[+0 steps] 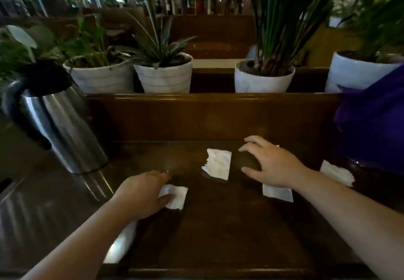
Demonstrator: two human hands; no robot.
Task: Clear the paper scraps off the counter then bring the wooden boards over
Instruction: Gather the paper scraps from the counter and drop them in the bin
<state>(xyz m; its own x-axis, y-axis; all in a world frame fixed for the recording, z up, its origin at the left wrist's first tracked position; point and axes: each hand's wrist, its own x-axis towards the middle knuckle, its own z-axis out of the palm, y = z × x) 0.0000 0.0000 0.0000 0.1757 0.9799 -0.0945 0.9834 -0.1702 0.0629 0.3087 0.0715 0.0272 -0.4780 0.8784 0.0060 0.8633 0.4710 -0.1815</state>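
Observation:
Several white paper scraps lie on the dark wooden counter (218, 231). One scrap (218, 163) sits in the middle, between my hands. My left hand (142, 194) rests on a scrap (178, 196), thumb and fingers pinching its left edge. My right hand (271, 164) hovers with fingers spread beside the middle scrap, holding nothing. Another scrap (278, 193) lies partly under my right wrist, and a further one (336, 173) lies at the right. A pale scrap (122, 242) shows below my left forearm. No wooden boards are in view.
A steel thermos jug (63, 126) with a black lid stands at the left on a metal surface (32, 214). A purple bag (371, 126) sits at the right. Several white potted plants (164, 76) line the raised ledge behind the counter.

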